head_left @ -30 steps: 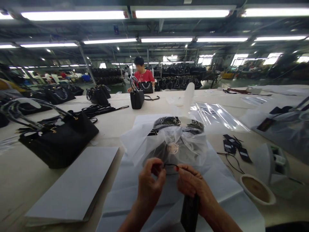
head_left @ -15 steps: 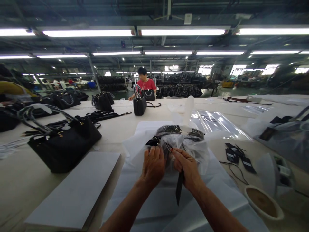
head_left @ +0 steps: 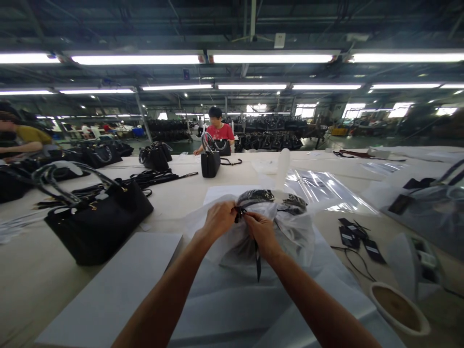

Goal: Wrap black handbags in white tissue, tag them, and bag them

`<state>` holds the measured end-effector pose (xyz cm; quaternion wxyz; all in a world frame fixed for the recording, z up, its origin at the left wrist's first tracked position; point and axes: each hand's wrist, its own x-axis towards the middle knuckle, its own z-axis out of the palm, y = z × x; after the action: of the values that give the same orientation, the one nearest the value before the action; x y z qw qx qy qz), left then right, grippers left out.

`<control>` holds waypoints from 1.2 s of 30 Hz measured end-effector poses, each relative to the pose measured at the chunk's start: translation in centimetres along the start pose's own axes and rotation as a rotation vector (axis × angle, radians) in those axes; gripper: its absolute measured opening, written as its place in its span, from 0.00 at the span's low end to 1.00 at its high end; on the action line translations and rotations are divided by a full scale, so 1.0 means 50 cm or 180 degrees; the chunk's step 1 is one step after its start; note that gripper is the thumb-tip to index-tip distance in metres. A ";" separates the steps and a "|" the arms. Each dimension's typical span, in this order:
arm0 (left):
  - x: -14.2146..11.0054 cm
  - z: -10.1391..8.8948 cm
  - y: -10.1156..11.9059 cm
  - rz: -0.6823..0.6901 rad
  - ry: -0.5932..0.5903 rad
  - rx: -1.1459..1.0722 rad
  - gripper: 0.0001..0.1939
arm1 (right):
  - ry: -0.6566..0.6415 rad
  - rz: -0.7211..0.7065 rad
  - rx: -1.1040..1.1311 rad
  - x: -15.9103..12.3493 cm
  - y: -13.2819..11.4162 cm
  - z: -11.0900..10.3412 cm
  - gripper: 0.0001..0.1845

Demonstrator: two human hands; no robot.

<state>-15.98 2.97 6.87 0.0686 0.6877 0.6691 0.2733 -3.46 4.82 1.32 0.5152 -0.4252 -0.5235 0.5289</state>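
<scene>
Directly before me lies a handbag (head_left: 232,253) in thin white wrapping, its plastic-covered handles (head_left: 255,195) arching up at the far side. My left hand (head_left: 220,218) is closed with its fingertips at a dark bit near the left foot of a handle; what exactly it grips is hidden. Close beside it, my right hand (head_left: 264,233) pinches the thin black cord of a hang tag. The narrow black hang tag (head_left: 258,263) dangles below these fingers. Both hands' fingertips nearly meet at the cord.
Left stands a black handbag (head_left: 103,220) behind a stack of white sheets (head_left: 116,275). Black tags (head_left: 358,237) and a round bowl (head_left: 397,307) lie right, near another wrapped bag (head_left: 427,208). Clear plastic sheets (head_left: 326,188) lie beyond. A person in red (head_left: 221,131) works across the table.
Both hands have moved up and away from me to the handle's foot, the right also slightly left. The hang tag has risen with the right hand, and the fingertips are closer together.
</scene>
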 end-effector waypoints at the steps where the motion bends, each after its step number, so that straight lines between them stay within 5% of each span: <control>1: 0.006 0.003 -0.010 0.0034 -0.0050 -0.0112 0.09 | -0.0016 -0.0044 -0.0115 0.004 0.003 -0.001 0.16; 7: 0.028 0.022 -0.047 0.0305 -0.0409 -0.0543 0.12 | -0.0221 -0.0161 -0.0401 0.022 0.014 -0.008 0.16; 13: 0.036 0.004 -0.037 0.0554 -0.0761 -0.0340 0.12 | -0.0239 -0.0186 -0.0351 0.026 0.016 -0.008 0.18; 23: 0.029 -0.008 -0.021 0.0517 -0.0484 0.0042 0.09 | -0.0403 -0.0076 -0.0079 0.015 0.005 -0.012 0.17; 36: 0.005 0.004 -0.048 0.0769 -0.0072 -0.0888 0.05 | -0.0301 0.0008 -0.0129 0.019 0.013 -0.007 0.17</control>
<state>-18.03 3.51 5.65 0.1375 0.7499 0.5364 0.3619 -3.29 5.86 0.72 0.4805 -0.4108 -0.5572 0.5384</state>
